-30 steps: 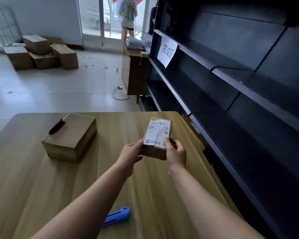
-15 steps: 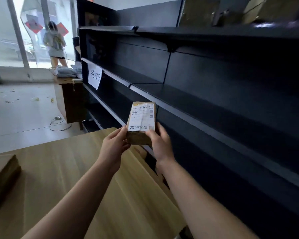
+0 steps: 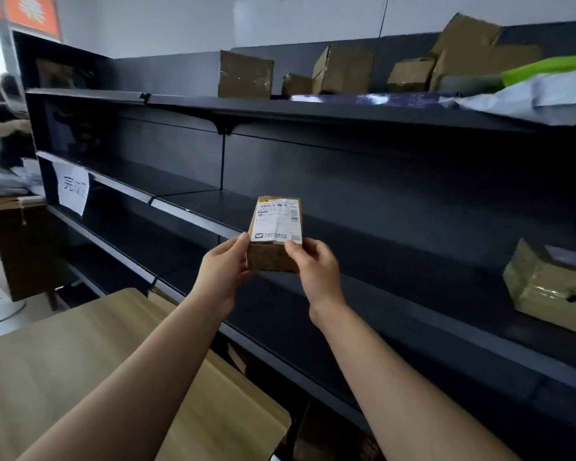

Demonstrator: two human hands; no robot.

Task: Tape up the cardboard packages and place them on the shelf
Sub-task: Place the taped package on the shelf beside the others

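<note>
I hold a small cardboard package [image 3: 273,257] with a white shipping label on top, level with the front edge of the middle shelf [image 3: 363,227] of the black shelving unit. My left hand [image 3: 225,264] grips its left side, thumb on the top near the label. My right hand [image 3: 315,264] grips its right side, thumb on the label's corner. The package's far end reaches over the shelf board; whether it touches the board I cannot tell.
A taped box [image 3: 549,291] lies on the same shelf at the right. Several cardboard boxes [image 3: 343,69] and grey mailer bags [image 3: 529,98] sit on the top shelf. The wooden table [image 3: 64,361] is below left. A white paper sign [image 3: 73,189] hangs at the left.
Both hands have carried the package from above the table up and right to the middle shelf. My view swung right, and the top shelf with its boxes came into sight.
</note>
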